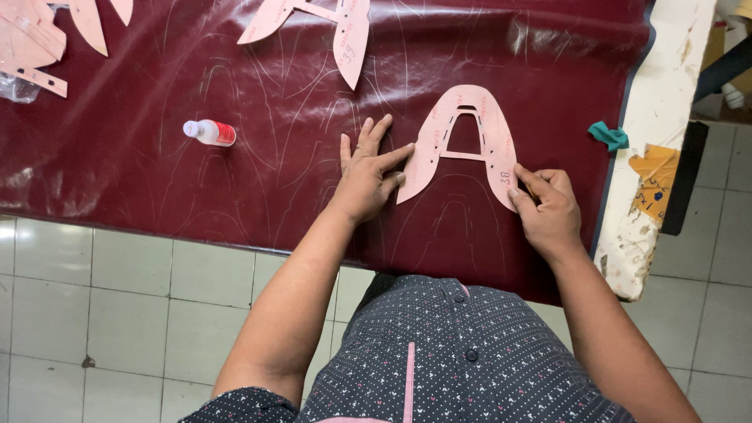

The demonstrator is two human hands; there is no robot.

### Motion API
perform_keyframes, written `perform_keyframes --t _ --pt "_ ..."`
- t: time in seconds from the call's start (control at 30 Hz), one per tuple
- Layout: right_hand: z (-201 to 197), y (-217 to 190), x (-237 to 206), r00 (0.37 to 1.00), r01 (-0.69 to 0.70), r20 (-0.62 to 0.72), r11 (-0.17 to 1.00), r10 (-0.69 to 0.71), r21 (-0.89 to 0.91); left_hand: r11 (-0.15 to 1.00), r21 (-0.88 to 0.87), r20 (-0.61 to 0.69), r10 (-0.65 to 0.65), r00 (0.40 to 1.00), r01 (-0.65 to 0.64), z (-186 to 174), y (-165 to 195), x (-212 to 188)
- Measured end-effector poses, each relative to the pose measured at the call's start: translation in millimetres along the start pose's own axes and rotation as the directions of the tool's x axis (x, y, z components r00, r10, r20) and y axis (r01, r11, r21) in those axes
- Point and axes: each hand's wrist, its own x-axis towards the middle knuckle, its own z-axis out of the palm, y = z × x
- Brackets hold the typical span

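A pink arch-shaped card pattern [470, 129] lies flat on a dark red leather sheet [235, 180] that bears several traced outlines. My left hand [368, 168] rests flat with fingers spread, its fingertips pressing the pattern's left leg. My right hand [548, 207] pinches the tip of the pattern's right leg between thumb and fingers. I cannot tell if a marking tool is in the right hand.
A small white bottle with a red label [210, 132] lies on its side to the left. More pink patterns lie at the top middle [345, 31] and top left [35, 39]. A teal scrap [609, 136] sits by the worn white table edge [650, 172]. Tiled floor lies below.
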Motion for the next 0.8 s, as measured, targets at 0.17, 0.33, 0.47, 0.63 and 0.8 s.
perform_keyframes --t 0.17,0.33,0.47,0.63,0.8 --pt "0.8 1.5 -0.7 1.0 0.012 -0.007 1.0 -0.012 0.005 1.0 -0.002 -0.006 0.002 1.0 -0.002 0.7 -0.6 0.3" --pt "0.2 1.8 -1.2 0.999 0.034 -0.021 0.999 -0.034 0.024 1.0 0.0 -0.012 0.007 1.0 -0.007 0.2 -0.1 -0.3" --pt "-0.9 0.1 -1.2 0.999 0.032 -0.021 0.999 -0.032 0.025 1.0 0.005 -0.006 0.004 1.0 -0.004 -1.0 1.2 0.2" --pt "-2.2 -2.7 -1.7 1.0 0.011 -0.023 1.0 -0.011 0.011 1.0 -0.004 -0.003 0.0 1.0 0.0 -2.5 2.6 1.1" --pt "-2.0 -3.7 -1.9 1.0 -0.011 -0.007 1.0 0.011 -0.01 1.0 0.0 -0.013 0.008 1.0 -0.008 -3.8 2.9 0.0"
